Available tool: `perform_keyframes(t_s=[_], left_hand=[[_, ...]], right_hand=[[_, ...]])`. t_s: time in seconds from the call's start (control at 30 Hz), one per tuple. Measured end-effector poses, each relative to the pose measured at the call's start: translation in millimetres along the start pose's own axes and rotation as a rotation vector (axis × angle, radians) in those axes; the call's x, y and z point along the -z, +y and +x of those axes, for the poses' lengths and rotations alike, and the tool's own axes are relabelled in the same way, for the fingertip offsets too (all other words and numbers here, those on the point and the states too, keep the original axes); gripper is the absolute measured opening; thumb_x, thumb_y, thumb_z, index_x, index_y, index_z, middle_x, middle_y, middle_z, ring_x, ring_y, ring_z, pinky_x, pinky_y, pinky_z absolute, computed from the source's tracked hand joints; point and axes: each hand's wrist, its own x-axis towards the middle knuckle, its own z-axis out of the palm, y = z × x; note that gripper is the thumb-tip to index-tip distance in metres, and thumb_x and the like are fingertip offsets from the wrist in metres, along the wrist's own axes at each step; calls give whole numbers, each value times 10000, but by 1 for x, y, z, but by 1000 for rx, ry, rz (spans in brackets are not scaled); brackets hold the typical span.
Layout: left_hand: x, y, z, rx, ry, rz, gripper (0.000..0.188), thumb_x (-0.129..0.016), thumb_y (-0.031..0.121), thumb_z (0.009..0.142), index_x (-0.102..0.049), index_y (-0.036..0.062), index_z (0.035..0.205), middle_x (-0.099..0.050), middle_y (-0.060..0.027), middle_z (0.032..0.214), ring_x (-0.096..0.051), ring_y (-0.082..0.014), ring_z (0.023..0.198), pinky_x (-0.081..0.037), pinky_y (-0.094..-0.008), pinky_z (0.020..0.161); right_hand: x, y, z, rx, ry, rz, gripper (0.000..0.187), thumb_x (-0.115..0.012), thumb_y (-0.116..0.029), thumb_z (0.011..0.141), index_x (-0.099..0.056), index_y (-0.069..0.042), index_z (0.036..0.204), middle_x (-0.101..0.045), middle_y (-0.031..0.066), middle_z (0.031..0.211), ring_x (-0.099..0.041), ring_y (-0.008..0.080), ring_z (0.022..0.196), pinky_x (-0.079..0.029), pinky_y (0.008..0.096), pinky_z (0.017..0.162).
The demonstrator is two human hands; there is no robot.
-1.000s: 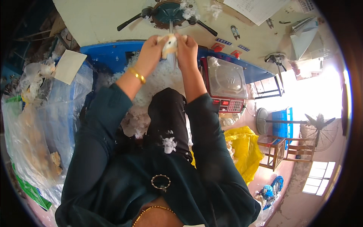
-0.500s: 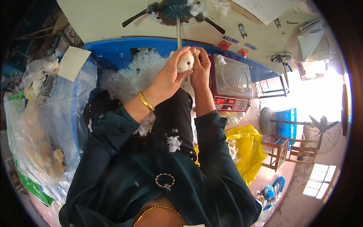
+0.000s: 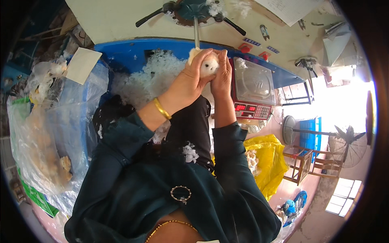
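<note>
Between my two hands is a small plush toy head, cream and pale tan, with a dark eye and a small ear showing. My left hand wraps round its left side, thumb below. My right hand presses on its right side, fingers bent over the top. A thin metal tube comes down from a green machine on the bench and ends at the toy; whether it enters the toy is hidden by my hands. Fluffy white stuffing is heaped left of my hands.
Right of my hands stands a red weighing scale with a clear tray. Red buttons sit on the bench edge. A clear plastic bag of plush pieces is at left, a yellow bag at lower right. Thread snips lie on the bench.
The whole view has shifted slightly, with everything a little further right. My hands still hold the toy head, which has turned a little and shows more of its face.
</note>
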Motion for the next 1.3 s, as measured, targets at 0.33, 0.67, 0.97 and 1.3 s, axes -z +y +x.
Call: perform_keyframes(t_s=[0.33, 0.67, 0.97, 1.3], left_hand=[[17, -15, 1, 33, -8, -65, 660, -487, -48, 876, -275, 171, 1461, -500, -96, 1296, -591, -151, 761, -494, -279, 621], [30, 4, -20, 238, -159, -306, 822, -597, -66, 794, -235, 168, 1494, -366, -143, 1471, -459, -298, 1234, -420, -351, 974], [38, -4, -48, 631, 14, -1158, 411, -577, 170, 968, -479, 16, 1336, -534, -122, 1307, -568, -192, 1152, -478, -326, 970], [148, -18, -180, 593, 155, 573, 432, -726, 240, 802, -626, 124, 1206, -620, -178, 1136, -550, -347, 1084, -454, -402, 935]], right_hand=[[-18, -24, -14, 455, -185, -969, 626, -675, -356, 869, -411, -33, 1335, -526, 246, 1200, -562, 416, 1046, -491, 445, 844], [-8, -17, -37, 308, -198, -839, 529, -717, -220, 832, -495, -17, 1267, -566, 192, 1174, -587, 318, 1031, -501, 386, 839], [-7, -43, -59, -67, -437, -598, 445, -722, -136, 829, -544, -21, 1222, -604, 117, 1091, -633, 150, 802, -499, 239, 473], [254, -19, -132, -324, -191, -1140, 446, -705, -189, 848, -559, 8, 1220, -608, 184, 1160, -610, 297, 1015, -526, 362, 821]])
